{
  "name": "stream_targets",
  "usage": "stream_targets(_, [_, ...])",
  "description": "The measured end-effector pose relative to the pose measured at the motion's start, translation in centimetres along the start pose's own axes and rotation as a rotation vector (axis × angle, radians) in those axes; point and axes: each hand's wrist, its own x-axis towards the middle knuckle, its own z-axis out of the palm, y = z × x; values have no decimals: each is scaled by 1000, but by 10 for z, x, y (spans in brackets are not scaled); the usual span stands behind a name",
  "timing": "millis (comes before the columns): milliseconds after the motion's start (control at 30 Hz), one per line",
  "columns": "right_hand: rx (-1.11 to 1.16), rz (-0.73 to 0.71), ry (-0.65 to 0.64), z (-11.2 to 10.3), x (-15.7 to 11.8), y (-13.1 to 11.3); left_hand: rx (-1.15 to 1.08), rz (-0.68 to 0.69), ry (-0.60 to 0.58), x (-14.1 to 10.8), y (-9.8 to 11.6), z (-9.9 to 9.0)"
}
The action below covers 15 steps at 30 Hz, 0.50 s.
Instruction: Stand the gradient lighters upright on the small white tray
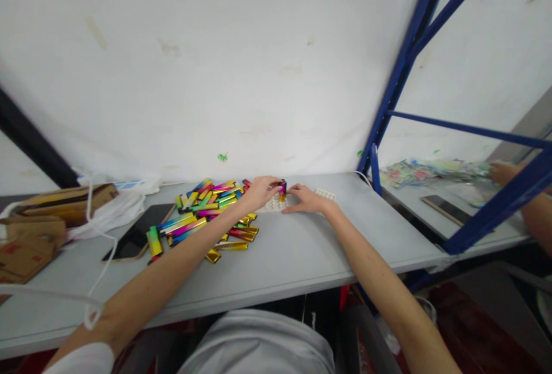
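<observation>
Near the wall, a white holder with round holes [271, 207] lies on the grey table. My left hand [261, 191] is closed on a shiny purple and gold lighter-like piece [283, 191], which stands upright over the holder's right end. Just right of that piece, my right hand [304, 199] rests with thumb and fingers apart and nothing seen between them. A second white holder [325, 194] shows behind my right hand. Left of the holder spreads a pile of shiny multicoloured pieces [207, 211], partly covered by my left forearm.
A dark phone [140, 233] lies left of the pile. Cardboard boxes [32, 245], a white bag [116, 213] and a white cable [103, 270] are further left. A blue metal frame [394, 75] stands at right; beyond it are another phone [448, 210] and a person's arm [535, 213].
</observation>
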Motion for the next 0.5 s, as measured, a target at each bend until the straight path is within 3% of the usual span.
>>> stream_targets(500, [-14,-27,14,-1,1,1,82,32,-16,0,-9,6])
